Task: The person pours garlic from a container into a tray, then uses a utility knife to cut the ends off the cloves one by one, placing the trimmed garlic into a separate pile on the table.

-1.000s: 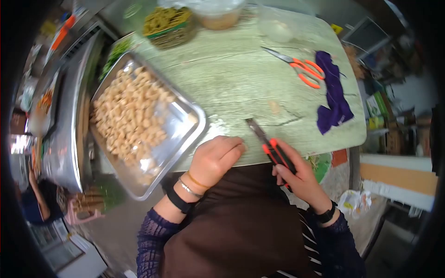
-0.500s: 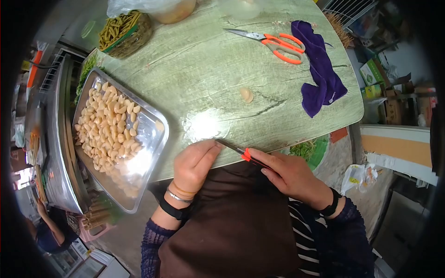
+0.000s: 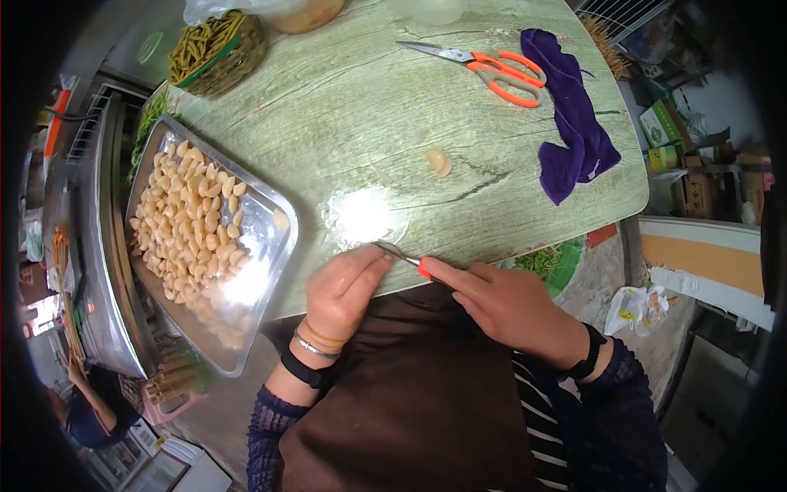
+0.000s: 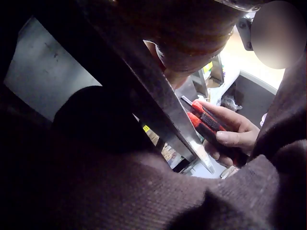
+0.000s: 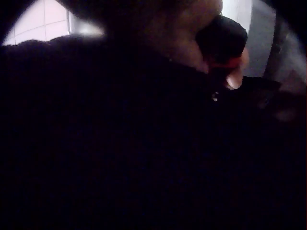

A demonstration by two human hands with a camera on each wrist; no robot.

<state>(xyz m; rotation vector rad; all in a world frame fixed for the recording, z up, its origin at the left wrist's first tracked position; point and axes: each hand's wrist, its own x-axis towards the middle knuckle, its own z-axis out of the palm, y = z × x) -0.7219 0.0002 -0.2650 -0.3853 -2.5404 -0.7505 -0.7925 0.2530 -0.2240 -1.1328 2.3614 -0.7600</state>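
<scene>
At the table's near edge in the head view, the left hand (image 3: 343,291) is curled, fingertips pinched at the tip of a metal blade (image 3: 399,252); what lies between them is mostly hidden. The right hand (image 3: 516,312) grips the blade's red-and-black handle (image 3: 425,267), index finger stretched along it. In the left wrist view, the right hand (image 4: 240,132) wraps round the handle (image 4: 206,122). The dark right wrist view shows part of the handle (image 5: 223,40) against the fingers. A steel tray (image 3: 283,246) left of the hands holds many pale pieces (image 3: 193,221).
One pale piece (image 3: 438,162) lies on the green table (image 3: 344,123). Orange-handled scissors (image 3: 504,75) and a purple cloth (image 3: 574,115) lie at the far right. A basket of green strips (image 3: 217,53) stands at the back left. A person (image 3: 86,410) is at the far left.
The right hand has brought the blade left to the left fingertips, where a pale bit showed earlier. Its index finger has since slid forward along the handle. The head view has also shifted.
</scene>
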